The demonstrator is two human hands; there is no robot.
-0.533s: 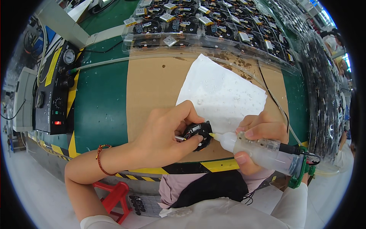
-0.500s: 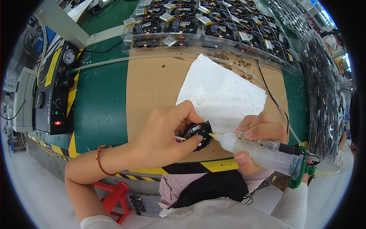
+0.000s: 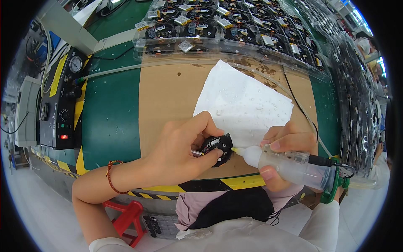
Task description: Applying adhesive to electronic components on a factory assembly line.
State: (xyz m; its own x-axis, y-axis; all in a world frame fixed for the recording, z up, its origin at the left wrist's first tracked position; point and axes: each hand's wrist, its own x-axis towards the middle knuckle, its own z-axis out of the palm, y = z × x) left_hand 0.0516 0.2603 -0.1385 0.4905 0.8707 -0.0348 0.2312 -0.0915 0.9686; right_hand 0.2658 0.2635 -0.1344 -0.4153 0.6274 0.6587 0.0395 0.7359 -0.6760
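Observation:
Between its thumb and fingers, my left hand [image 3: 184, 147] grips a small black electronic housing [image 3: 221, 145], held just above the brown board near the table's front edge. A silvery piece shows at the housing's left side, partly covered by my fingers. My right hand [image 3: 287, 147] is wrapped round a translucent dispensing syringe [image 3: 289, 168] with a yellowish tip and a green clamp at its back end. The syringe lies tilted, its tip pointing left at the housing's right edge; whether the two touch I cannot tell.
White paper [image 3: 245, 101] with clear droplets lies on the brown board [image 3: 166, 96]. Clear trays [image 3: 205, 44] of black parts and silvery battery cells stand at the back. A black dispenser controller [image 3: 63, 101] is at left; its hose [image 3: 113, 70] crosses the board. Stacked trays [image 3: 357, 105] rise at right.
The syringe's back end has shifted slightly up and to the right, with its tip still at the housing's edge. My left hand and the housing have barely moved.

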